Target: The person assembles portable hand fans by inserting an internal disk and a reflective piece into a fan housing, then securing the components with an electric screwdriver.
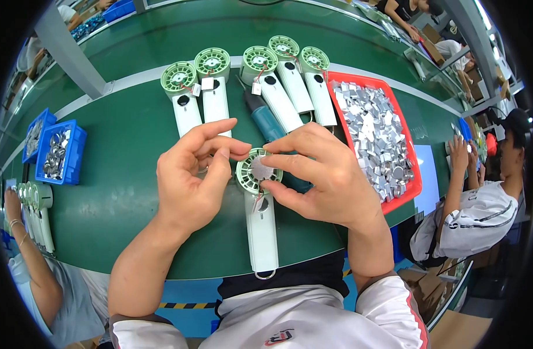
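A white hand-held fan (pixel 260 227) with a pale green round head lies on the green table (pixel 121 192) in front of me, handle toward me. My right hand (pixel 330 177) pinches a small silver round disc (pixel 260 170) against the centre of the fan's head. My left hand (pixel 191 174) touches the left rim of the head with thumb and forefinger. Several more fans of the same kind (pixel 278 81) lie in a row further back. A teal power screwdriver (pixel 265 121) lies among them, partly hidden by my hands.
A red tray (pixel 416 174) full of silver foil pieces stands at the right. Two blue bins (pixel 74 152) with metal parts sit at the left. Another person's arm (pixel 22 244) and more fans are at the lower left. Seated people work at the right.
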Motion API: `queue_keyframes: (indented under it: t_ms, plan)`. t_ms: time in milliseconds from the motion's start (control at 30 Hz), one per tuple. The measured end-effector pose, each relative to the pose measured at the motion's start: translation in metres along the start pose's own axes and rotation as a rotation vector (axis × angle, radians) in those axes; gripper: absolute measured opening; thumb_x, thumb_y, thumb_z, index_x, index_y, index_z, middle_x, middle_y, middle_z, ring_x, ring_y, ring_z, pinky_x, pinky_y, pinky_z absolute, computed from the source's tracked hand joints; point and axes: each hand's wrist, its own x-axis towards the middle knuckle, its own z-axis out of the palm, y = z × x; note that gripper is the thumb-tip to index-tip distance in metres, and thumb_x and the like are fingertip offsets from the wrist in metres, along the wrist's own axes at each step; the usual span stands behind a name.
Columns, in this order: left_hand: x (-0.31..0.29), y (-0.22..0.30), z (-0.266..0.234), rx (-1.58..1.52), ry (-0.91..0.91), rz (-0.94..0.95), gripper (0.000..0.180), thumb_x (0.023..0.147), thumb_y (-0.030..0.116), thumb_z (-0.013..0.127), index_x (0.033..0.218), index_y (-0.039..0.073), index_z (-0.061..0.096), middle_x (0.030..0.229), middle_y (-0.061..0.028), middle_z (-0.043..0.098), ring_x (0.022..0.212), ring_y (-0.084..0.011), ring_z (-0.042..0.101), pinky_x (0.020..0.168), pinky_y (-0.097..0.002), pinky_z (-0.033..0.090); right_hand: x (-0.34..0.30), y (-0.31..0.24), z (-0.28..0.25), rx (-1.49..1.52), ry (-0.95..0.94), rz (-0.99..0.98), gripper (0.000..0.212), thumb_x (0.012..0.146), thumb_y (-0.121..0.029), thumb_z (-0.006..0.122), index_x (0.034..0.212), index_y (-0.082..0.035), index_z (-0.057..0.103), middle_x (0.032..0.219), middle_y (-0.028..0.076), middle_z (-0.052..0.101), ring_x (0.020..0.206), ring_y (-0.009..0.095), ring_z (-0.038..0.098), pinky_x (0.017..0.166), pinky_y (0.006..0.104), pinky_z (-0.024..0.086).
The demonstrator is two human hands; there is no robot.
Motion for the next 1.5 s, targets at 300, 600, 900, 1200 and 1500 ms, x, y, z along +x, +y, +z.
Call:
queue_keyframes:
  t_ms: [300,600,900,1200,1500]
  plan:
    - [-0.0007,0.0013,0.0000,0.018,0.016,-0.002,0.036,0.105,-0.005,0.059,0.141,-0.007,0.067,0.109,-0.0142,0.083,0.101,-0.0180,0.080,0.086,-0.0300,0.062,-0.0013,0.0029,-0.0016,-0.031,-0.031,-0.002,0.036,0.074,-0.008,0.098,0.107,-0.004,0.085,0.111,0.010,0.083,0.093,0.029,0.075,0.079,0.0398,0.062]
    - [-0.0008,0.0006,0.0006,0.042,0.023,0.012,0.036,0.104,-0.004,0.061,0.139,-0.006,0.069,0.106,-0.0131,0.084,0.100,-0.0171,0.081,0.078,-0.0266,0.059,-0.0039,-0.0007,-0.0030,-0.074,-0.051,0.016,0.034,0.077,-0.010,0.098,0.108,-0.005,0.086,0.116,0.010,0.084,0.095,0.029,0.078,0.077,0.0385,0.065]
    - [-0.0001,0.0000,0.0013,0.059,0.032,0.037,0.036,0.102,-0.005,0.061,0.138,-0.006,0.069,0.104,-0.0124,0.084,0.098,-0.0165,0.081,0.077,-0.0263,0.059,-0.0037,-0.0062,-0.0031,-0.114,-0.073,-0.009,0.032,0.077,-0.012,0.098,0.106,-0.006,0.086,0.118,0.010,0.083,0.099,0.031,0.079,0.081,0.0400,0.066]
    - [-0.0002,-0.0002,0.0006,0.081,0.039,0.057,0.036,0.101,-0.007,0.061,0.136,-0.006,0.070,0.103,-0.0121,0.084,0.097,-0.0155,0.081,0.075,-0.0259,0.060,-0.0071,0.0030,-0.0043,-0.080,-0.053,-0.012,0.028,0.084,0.000,0.087,0.111,-0.004,0.083,0.123,0.015,0.081,0.100,0.033,0.077,0.080,0.0404,0.063]
    - [-0.0005,0.0021,-0.0036,0.178,-0.044,0.080,0.035,0.103,-0.009,0.056,0.135,-0.006,0.071,0.112,-0.0122,0.081,0.105,-0.0153,0.078,0.073,-0.0229,0.059,-0.0077,0.0010,0.0018,-0.016,-0.052,0.032,0.023,0.088,-0.001,0.087,0.110,-0.003,0.083,0.122,0.015,0.079,0.089,0.030,0.073,0.076,0.0402,0.060]
